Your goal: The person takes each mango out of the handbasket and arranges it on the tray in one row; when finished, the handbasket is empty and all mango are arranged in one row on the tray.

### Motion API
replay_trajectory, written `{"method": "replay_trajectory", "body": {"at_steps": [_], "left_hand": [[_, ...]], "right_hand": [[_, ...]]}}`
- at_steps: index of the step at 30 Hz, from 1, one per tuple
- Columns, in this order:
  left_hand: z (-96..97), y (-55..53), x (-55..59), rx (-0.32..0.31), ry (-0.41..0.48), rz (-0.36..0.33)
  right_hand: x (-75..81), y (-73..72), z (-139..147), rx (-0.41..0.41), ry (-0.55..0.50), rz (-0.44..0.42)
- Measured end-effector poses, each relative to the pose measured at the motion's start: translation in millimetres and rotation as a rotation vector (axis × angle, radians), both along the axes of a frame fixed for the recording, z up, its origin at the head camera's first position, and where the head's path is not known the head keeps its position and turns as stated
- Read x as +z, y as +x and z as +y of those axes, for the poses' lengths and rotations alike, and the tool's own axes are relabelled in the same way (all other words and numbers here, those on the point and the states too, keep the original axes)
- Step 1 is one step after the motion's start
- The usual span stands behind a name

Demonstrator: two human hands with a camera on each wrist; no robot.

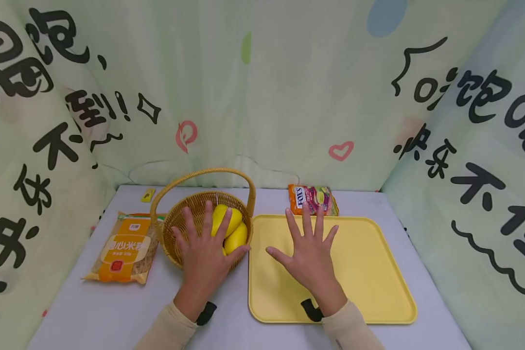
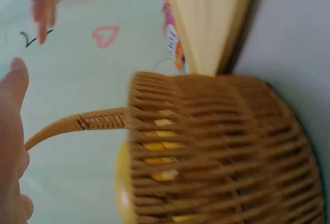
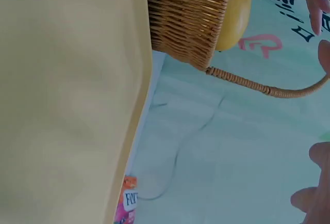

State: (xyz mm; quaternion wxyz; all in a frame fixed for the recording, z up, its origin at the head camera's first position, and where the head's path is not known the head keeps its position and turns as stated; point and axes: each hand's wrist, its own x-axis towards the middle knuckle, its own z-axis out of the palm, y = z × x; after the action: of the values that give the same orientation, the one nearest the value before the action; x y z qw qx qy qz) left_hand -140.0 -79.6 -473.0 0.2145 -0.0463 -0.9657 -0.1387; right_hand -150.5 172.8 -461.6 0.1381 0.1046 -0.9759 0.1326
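Note:
My left hand (image 1: 207,257), fingers spread, hovers in front of a brown wicker basket (image 1: 185,206) with a tall hoop handle (image 1: 212,170). Inside the basket lie several smooth yellow fruits (image 1: 236,236) that look like mangoes, partly hidden by the hand. Over the left half of a yellow tray (image 1: 367,272), my right hand (image 1: 311,260) is held out, its fingers spread too and nothing in it. The left wrist view shows the basket's woven side (image 2: 221,146) close up, and the right wrist view shows the tray's surface (image 3: 67,90) beside the basket.
An orange-labelled food bag (image 1: 129,248) lies left of the basket, with a small yellow packet (image 1: 148,195) behind it. Behind the tray is an orange and purple FOX'S candy bag (image 1: 297,197). Printed curtains (image 1: 288,97) enclose the white table (image 1: 113,311) at the back and sides.

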Motion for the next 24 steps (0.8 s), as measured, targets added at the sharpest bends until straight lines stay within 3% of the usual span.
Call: {"method": "replay_trajectory", "body": {"at_steps": [4,11,14,16,20,24], "left_hand": [[-1.6,4.5,6.0,-0.047,0.104,0.017],[-16.2,22.5,6.4,-0.154,0.325,0.199],[-23.7,35.4,1.6,-0.132,0.409,0.237],[-26.8,44.9,-2.4,-0.079,0.507,0.198],[-28.9,61.8,-10.1,0.057,0.762,0.027],[-33.1,70.4,-21.6,0.219,0.927,-0.132]], "right_hand": [[1.5,5.0,2.1,-0.014,-0.126,0.021],[3.9,22.8,11.3,0.023,-0.387,0.228],[3.5,33.1,16.6,0.025,-0.446,0.264],[2.2,40.9,21.6,0.023,-0.492,0.269],[-2.2,58.1,32.0,-0.01,-0.628,0.234],[-8.6,75.4,37.7,-0.091,-0.762,0.124]]}}
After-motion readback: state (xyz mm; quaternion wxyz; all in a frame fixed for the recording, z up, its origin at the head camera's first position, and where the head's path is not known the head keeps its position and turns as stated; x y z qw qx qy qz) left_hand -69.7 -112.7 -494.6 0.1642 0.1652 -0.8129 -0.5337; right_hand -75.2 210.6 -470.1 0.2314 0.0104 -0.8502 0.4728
